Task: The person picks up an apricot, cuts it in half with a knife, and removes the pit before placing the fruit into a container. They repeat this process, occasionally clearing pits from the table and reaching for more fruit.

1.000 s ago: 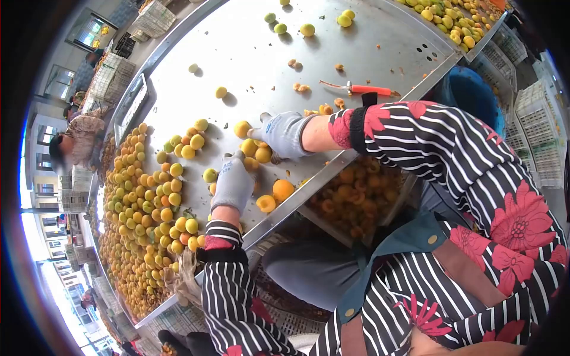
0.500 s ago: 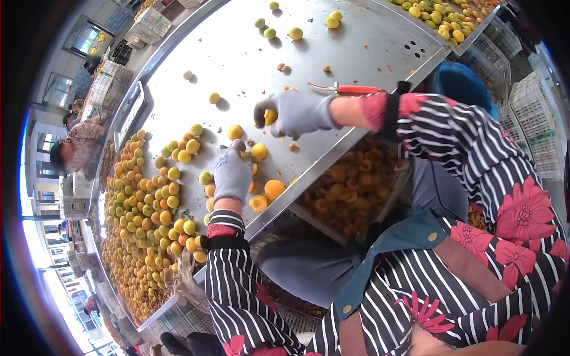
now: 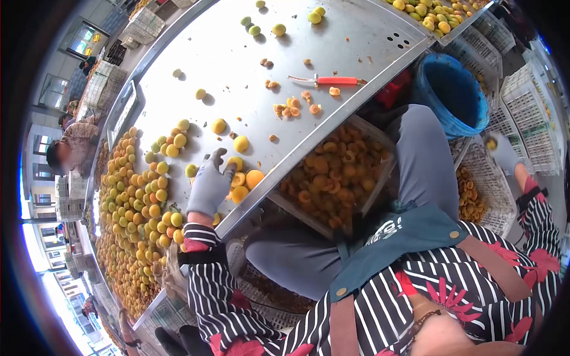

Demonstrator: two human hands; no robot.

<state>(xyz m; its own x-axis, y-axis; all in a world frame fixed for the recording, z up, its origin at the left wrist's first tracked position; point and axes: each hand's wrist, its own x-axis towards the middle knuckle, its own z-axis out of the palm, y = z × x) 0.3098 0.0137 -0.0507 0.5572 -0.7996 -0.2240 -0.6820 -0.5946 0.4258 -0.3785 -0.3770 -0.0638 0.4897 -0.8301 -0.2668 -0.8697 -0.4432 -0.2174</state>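
My left hand [image 3: 211, 181], in a grey glove, is over the metal table near its front edge, fingers apart, beside a few apricots [image 3: 238, 179]. Far to the right, my gloved right hand [image 3: 503, 151] is closed on a yellowish fruit [image 3: 491, 143], above a white crate holding halved apricots [image 3: 470, 199]. A tool with a red handle [image 3: 338, 80] lies on the table. Below it are small fruit pieces [image 3: 288, 108]. A large pile of apricots [image 3: 133, 219] covers the table's left part.
A blue bucket [image 3: 454, 95] stands right of the table. A crate of apricot halves [image 3: 335, 172] sits between my knees, under the table edge. White crates [image 3: 531, 113] stand at the far right. A person [image 3: 77, 145] is at the far left.
My right hand has moved from over the table to the crate at the far right, with the fruit. My left hand has opened slightly near the same fruits. The view has shifted a little.
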